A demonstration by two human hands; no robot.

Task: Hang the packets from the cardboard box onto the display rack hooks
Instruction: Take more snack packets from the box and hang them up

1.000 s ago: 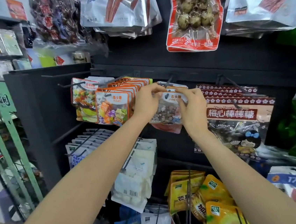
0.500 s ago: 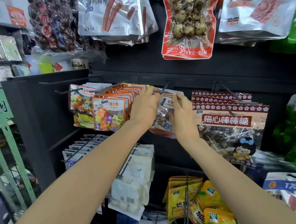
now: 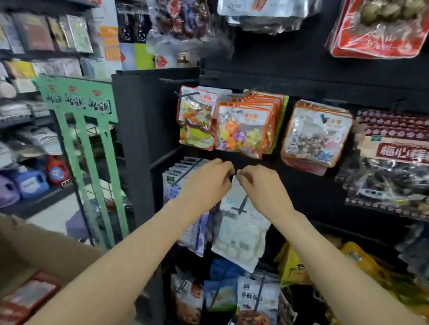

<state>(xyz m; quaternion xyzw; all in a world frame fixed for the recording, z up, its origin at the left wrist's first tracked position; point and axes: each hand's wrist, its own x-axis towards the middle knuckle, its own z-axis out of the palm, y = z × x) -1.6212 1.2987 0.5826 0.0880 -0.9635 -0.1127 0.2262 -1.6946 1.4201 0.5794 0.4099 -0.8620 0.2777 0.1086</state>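
My left hand [image 3: 206, 183] and my right hand [image 3: 262, 186] meet fingertip to fingertip in front of the black display rack [image 3: 305, 78], both with curled fingers; they seem to pinch the top edge of a white packet [image 3: 237, 228] between them, though the blur keeps me from telling for certain what each one grips. That white packet hangs down below my hands, at the front of a row of similar pale packets [image 3: 180, 174] on a hook toward the rack's left edge. Just above my hands hang the orange-edged candy packets [image 3: 244, 130], and to their right, apart from them, a clear packet of brown pieces [image 3: 314, 136] tilts on its own hook. Further right a stack of dark packets with a red label [image 3: 406, 158] reaches the rack's right side. At the lower left edge of view sits the cardboard box [image 3: 18, 249], open, with red-and-white packets [image 3: 19, 307] lying in it. Left of the rack stands a green wire stand [image 3: 87, 149].
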